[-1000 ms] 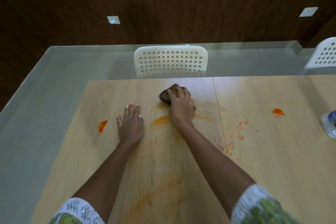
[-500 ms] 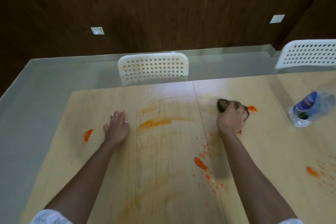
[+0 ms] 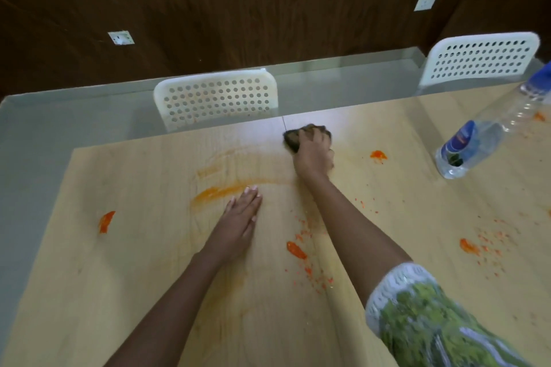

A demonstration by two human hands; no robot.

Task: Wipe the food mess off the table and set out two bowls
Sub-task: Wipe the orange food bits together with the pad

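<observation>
Wooden desk (image 3: 149, 247), dark panelled wall behind. Our right hand (image 3: 313, 155) grips the dark cloth (image 3: 293, 137), now back near the far edge after reaching toward the bottle (image 3: 474, 143) half a second ago. Left hand (image 3: 238, 223), flat and open, has shifted toward the orange smear (image 3: 220, 191) at its fingertips. Red blobs (image 3: 295, 249) between our arms remain; no bowls in view.

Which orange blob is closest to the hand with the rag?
The blob just right of the right hand and rag; the others lie nearer the person.
</observation>
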